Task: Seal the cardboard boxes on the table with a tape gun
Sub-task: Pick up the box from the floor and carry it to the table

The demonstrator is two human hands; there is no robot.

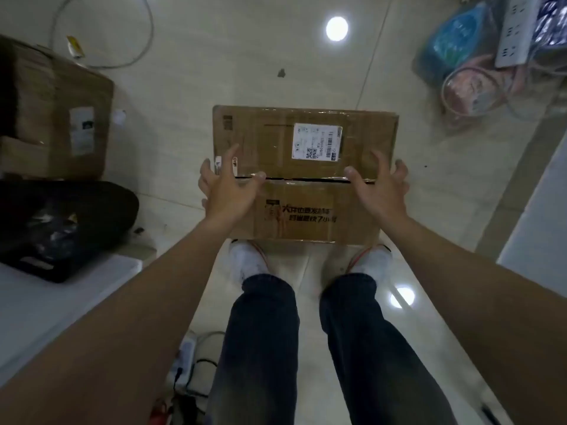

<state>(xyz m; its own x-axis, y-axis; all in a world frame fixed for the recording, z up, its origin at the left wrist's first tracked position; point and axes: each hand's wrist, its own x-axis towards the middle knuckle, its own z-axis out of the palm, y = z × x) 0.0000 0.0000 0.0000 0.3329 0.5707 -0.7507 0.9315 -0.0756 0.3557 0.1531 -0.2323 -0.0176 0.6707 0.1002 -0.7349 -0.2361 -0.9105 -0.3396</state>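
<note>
A flat cardboard box (306, 207) with a white shipping label (317, 142) lies level in front of me, above my shoes (250, 259). A dark seam runs across its top between the two flaps. My left hand (228, 191) lies on its left end with fingers spread, thumb on the seam and outer fingers past the left edge. My right hand (382, 188) mirrors it at the right end, its thumb also at the seam. No tape gun is in view.
A larger taped cardboard box (61, 118) stands at the left on the tiled floor. A black bag (61, 222) sits on a white table (46, 308) at my left. Plastic bags (478, 78) and a power strip (515, 29) lie at the upper right; cables (187, 363) lie by my legs.
</note>
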